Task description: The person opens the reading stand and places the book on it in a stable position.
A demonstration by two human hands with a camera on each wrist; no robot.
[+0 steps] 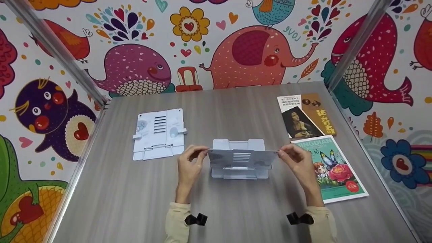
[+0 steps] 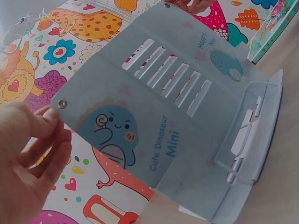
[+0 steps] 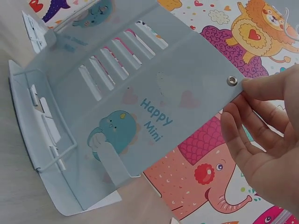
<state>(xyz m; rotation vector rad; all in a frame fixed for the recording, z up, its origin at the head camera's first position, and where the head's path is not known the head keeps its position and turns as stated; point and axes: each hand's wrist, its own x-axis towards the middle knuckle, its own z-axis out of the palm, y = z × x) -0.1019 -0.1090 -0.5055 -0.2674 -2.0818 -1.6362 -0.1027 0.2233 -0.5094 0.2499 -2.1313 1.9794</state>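
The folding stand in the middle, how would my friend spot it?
On the grey table, look between the flat stand and the green magazine. The folding stand there has its panel tilted up, held by the left grip and right grip, unlike its neighbours, which lie flat.
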